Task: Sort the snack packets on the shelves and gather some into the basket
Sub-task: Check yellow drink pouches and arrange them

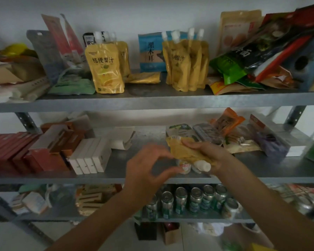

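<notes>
The right hand [206, 153] has its grip curled round a yellow spout pouch [184, 151], long axis slanting from up-left of the grip down to the white cap (nearest the person). The left hand [145, 165], its grip spread and holding nothing, hovers just left of the pouch.

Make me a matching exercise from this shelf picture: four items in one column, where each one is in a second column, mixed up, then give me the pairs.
Things
1. yellow spout pouch nearest the camera
2. blue packet
3. green drink cans
4. white boxes

Places
A. lowest shelf in view
B. top shelf, against the back wall
C. gripped in the right hand
D. middle shelf, left of both hands

Pairs: 1-C, 2-B, 3-A, 4-D
</notes>
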`<state>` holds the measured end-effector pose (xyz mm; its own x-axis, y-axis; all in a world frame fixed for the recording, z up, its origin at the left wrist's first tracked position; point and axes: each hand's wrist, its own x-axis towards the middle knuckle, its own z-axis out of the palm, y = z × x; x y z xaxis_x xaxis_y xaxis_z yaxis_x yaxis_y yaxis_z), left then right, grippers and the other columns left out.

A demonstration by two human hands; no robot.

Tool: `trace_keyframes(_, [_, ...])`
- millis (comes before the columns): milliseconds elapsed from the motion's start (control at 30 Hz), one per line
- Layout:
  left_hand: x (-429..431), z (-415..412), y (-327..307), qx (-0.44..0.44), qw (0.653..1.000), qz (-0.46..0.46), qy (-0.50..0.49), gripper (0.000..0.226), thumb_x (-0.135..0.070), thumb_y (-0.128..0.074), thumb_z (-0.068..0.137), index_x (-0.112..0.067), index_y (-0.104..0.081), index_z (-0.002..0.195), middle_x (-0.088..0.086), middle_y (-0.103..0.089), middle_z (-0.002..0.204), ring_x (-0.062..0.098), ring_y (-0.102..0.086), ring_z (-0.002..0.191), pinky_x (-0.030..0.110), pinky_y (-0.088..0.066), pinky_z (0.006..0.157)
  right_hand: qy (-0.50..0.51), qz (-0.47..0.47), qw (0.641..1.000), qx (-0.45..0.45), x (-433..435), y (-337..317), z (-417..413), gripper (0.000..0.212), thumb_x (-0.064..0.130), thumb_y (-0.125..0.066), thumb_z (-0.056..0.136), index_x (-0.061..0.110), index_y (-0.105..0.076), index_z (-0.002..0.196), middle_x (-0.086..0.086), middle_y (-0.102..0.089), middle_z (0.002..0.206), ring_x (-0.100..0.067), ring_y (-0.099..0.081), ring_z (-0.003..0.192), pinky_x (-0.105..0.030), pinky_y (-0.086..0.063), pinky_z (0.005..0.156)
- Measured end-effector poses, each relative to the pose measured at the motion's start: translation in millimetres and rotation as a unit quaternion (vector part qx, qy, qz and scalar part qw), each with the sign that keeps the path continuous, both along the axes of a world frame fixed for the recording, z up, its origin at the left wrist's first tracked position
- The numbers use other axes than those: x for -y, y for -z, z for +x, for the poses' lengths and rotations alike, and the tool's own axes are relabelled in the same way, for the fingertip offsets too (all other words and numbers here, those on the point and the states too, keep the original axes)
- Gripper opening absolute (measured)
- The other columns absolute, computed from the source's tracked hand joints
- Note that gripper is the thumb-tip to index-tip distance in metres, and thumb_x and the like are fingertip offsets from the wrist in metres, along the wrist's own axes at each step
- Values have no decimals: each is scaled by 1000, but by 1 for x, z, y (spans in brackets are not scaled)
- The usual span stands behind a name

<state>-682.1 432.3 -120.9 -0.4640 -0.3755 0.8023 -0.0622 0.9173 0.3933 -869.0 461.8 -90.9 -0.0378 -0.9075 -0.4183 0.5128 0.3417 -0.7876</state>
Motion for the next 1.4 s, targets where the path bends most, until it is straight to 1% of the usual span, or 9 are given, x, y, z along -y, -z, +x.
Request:
trace_keyframes(100, [10, -12, -11, 28, 997, -71, 6, 46, -41, -68, 79, -16, -60, 117, -3, -58, 119, 7, -52, 114, 23, -40, 101, -16, 24, 999, 24, -5, 9, 4, 26, 11, -43, 98, -2, -59, 83, -12, -67, 62, -18, -66, 50, -23, -54, 46])
trace_keyframes(167, [13, -20, -17, 55, 995, 15, 85, 31, -30, -68, 82, -9, -70, 105, -1, -70, 101, 9, -63, 96, 30, -51, 87, 0, 53, 997, 52, -7, 12, 5, 24, 11, -46, 97, -2, -59, 83, -13, -66, 59, -18, -65, 46, -23, -52, 40])
trace_keyframes(333, [20, -29, -29, -44, 973, 224, -21, 21, -45, -59, 77, -28, -59, 65, -8, -58, 61, 6, -53, 57, 31, -46, 55, -68, 41, 995, -56, -12, 26, 5, 54, 48, -53, 85, 3, -60, 114, -19, -64, 118, -32, -63, 104, -44, -53, 87])
trace_keyframes(567, [26, -33, -35, -132, 942, 307, -40, 56, -50, -60, 72, 5, -59, 76, 28, -57, 70, 37, -53, 60, 53, -50, 59, -53, -199, 973, -103, -15, 24, 2, 65, 73, -38, 81, 29, -54, 126, -1, -62, 128, -21, -58, 119, -43, -48, 99])
trace_keyframes(700, [28, -32, -43, -163, 925, 341, -43, 54, -47, -64, 72, 7, -60, 77, 33, -56, 73, 34, -51, 59, 53, -49, 57, -44, -265, 922, -280, -16, 15, 3, 32, 34, -75, 78, 18, -66, 105, 5, -74, 99, -15, -70, 93, -26, -56, 75])
trace_keyframes(833, [36, -24, -52, -155, 923, 351, -42, 21, -22, -70, 85, -2, -66, 83, 17, -67, 74, 27, -62, 64, 39, -52, 58, 27, -285, 896, -339, -3, 8, 16, 22, -3, -71, 75, 16, -70, 86, 5, -75, 82, -13, -72, 78, -25, -58, 68])
trace_keyframes(967, [46, -6, -64, -98, 933, 344, -33, 27, -15, -74, 81, -18, -61, 104, -4, -70, 96, 4, -66, 86, 20, -55, 70, 79, -313, 890, -323, 15, -9, 33, 21, -1, -70, 77, 13, -71, 93, -3, -75, 91, -20, -72, 85, -33, -59, 75])
trace_keyframes(1200, [67, 29, -84, -178, 911, 371, -5, 20, -2, -73, 77, -8, -69, 96, 3, -75, 93, 18, -71, 86, 27, -57, 70, 6, -354, 852, -385, 43, -83, 59, 34, 46, -50, 76, 20, -68, 87, 9, -74, 79, -4, -70, 77, -15, -54, 65])
trace_keyframes(1400, [90, 57, -107, -257, 902, 344, -29, 16, -2, -70, 79, -11, -69, 93, 1, -76, 88, 16, -72, 83, 28, -58, 69, 214, -420, 736, -487, 113, -107, 87, 69, 53, -29, 98, -3, -60, 71, -14, -64, 67, -20, -64, 65, -33, -51, 61])
